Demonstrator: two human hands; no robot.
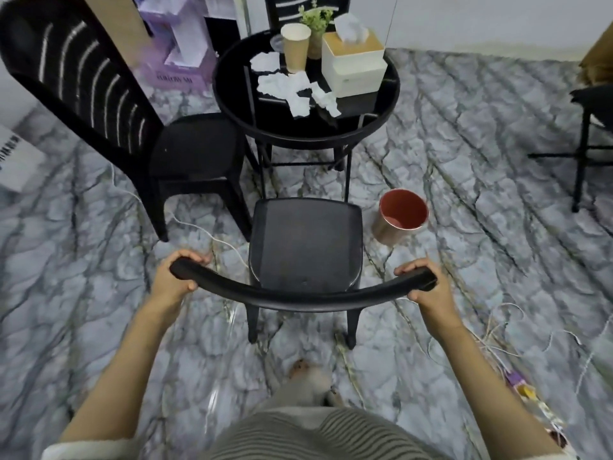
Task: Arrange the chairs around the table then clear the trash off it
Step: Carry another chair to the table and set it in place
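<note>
Grey marbled floor [464, 227], round black bench [381, 104] at upper centre strewn with crumpled tissues [285, 84], a paper cup [295, 46] and a tissue box [353, 64]. Centre frame, black chair [305, 240], seat pointing straight at the bench, front edge just short of its legs. Left hand [175, 277] and right hand [426, 287] each wrapped around an end of the curved backrest. Red-lined waste bin [401, 215] right of the seat.

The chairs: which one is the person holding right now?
The chair nearest the camera, facing the round table: left hand and right hand grip the ends of its curved backrest. The other chairs stand untouched.
</note>
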